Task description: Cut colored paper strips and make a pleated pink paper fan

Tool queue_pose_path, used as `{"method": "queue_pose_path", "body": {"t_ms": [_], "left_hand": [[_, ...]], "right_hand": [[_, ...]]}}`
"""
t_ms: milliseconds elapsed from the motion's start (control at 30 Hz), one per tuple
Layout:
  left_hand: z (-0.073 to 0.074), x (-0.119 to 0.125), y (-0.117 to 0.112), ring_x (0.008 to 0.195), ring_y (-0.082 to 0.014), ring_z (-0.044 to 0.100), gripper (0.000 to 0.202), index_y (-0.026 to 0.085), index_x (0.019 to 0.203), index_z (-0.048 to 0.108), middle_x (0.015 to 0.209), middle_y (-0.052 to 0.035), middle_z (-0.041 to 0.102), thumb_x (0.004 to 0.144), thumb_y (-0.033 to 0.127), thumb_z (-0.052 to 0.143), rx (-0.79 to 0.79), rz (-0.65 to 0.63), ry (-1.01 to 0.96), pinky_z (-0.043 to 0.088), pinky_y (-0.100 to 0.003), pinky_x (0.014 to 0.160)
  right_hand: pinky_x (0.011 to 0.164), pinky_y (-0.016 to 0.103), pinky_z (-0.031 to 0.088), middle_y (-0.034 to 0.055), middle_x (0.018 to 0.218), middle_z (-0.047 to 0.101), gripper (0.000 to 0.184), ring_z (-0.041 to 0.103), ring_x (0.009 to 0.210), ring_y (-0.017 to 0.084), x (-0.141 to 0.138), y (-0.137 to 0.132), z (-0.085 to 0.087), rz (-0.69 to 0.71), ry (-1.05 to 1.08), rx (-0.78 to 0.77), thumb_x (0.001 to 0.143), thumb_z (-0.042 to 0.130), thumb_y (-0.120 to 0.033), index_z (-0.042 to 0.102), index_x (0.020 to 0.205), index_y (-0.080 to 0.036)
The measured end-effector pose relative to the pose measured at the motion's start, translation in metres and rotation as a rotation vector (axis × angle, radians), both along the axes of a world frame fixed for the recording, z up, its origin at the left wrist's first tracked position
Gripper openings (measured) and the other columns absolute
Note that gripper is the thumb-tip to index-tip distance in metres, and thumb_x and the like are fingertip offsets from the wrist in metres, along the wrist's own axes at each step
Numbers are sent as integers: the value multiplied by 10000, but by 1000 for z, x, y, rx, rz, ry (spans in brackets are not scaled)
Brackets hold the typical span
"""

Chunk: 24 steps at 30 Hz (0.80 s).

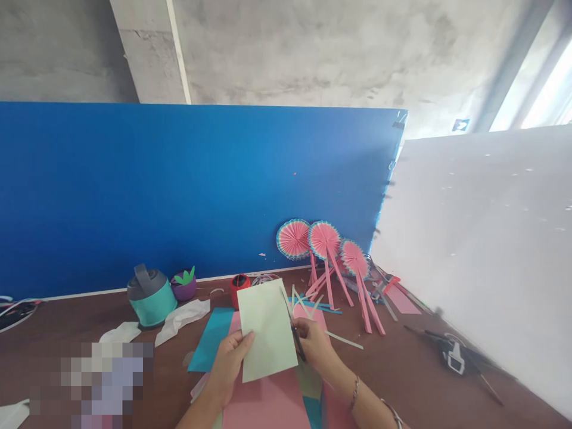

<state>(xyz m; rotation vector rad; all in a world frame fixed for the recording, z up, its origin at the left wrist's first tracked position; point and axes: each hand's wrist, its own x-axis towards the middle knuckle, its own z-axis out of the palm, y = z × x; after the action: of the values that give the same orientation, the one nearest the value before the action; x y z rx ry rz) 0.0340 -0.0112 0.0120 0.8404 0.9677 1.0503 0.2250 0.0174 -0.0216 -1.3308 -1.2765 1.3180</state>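
Note:
A pale green sheet of paper (268, 333) is held up over the desk by my left hand (231, 360), its thumb on the front near the left edge. My right hand (315, 342) is closed round a pair of dark-handled scissors (298, 341). The scissor blades lie along the sheet's right edge, pointing away from me. Beneath are pink sheets (268, 402) and a blue sheet (214, 338). Narrow pale green strips (344, 339) lie beyond and right of my right hand.
Pink pleated paper fans (325, 239) lean against the blue partition (201, 190). A teal and grey container (152, 301), a purple pot (184, 287) and crumpled tissue (183, 317) are at the left. A dark strap-like item with a light buckle (454, 357) lies at the right.

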Motion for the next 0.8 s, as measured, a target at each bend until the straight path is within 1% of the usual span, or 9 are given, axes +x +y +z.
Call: {"method": "queue_pose_path", "body": {"t_ms": [100, 267, 433, 600, 800], "left_hand": [[0, 1, 0, 864, -307, 684, 460, 132, 950, 701, 865, -105, 746, 630, 459, 747, -6, -10, -2, 540, -381, 745], [-2, 1, 1, 867, -300, 683, 448, 140, 972, 699, 871, -98, 746, 655, 454, 732, -1, -26, -31, 540, -386, 756], [-5, 0, 0, 885, -297, 678, 436, 138, 984, 696, 888, -98, 743, 668, 437, 730, 1, -27, -49, 536, -390, 770], [-5, 0, 0, 867, -286, 682, 425, 138, 973, 698, 884, -97, 744, 668, 432, 732, 2, -22, -42, 537, -373, 764], [-6, 1, 1, 828, -282, 689, 441, 129, 979, 692, 884, -103, 744, 669, 440, 727, 7, -52, -9, 531, -369, 755]], "right_hand": [[355, 183, 291, -39, 481, 566, 269, 443, 359, 78, 0, 0, 1, 7, 20, 5, 555, 548, -230, 653, 781, -131], [353, 182, 296, -46, 460, 543, 244, 440, 352, 74, -1, -2, 4, -13, 14, 35, 551, 531, -215, 650, 745, -128], [346, 179, 301, -54, 439, 524, 242, 441, 349, 74, -1, -2, 5, -12, 22, 24, 545, 516, -223, 647, 728, -133], [313, 179, 276, -60, 438, 517, 228, 418, 321, 69, -1, -2, 6, -5, 40, 17, 537, 522, -208, 642, 713, -128], [304, 181, 269, -78, 405, 476, 276, 386, 307, 65, 0, -4, 12, -13, -13, 15, 533, 514, -213, 643, 761, -124]]}}
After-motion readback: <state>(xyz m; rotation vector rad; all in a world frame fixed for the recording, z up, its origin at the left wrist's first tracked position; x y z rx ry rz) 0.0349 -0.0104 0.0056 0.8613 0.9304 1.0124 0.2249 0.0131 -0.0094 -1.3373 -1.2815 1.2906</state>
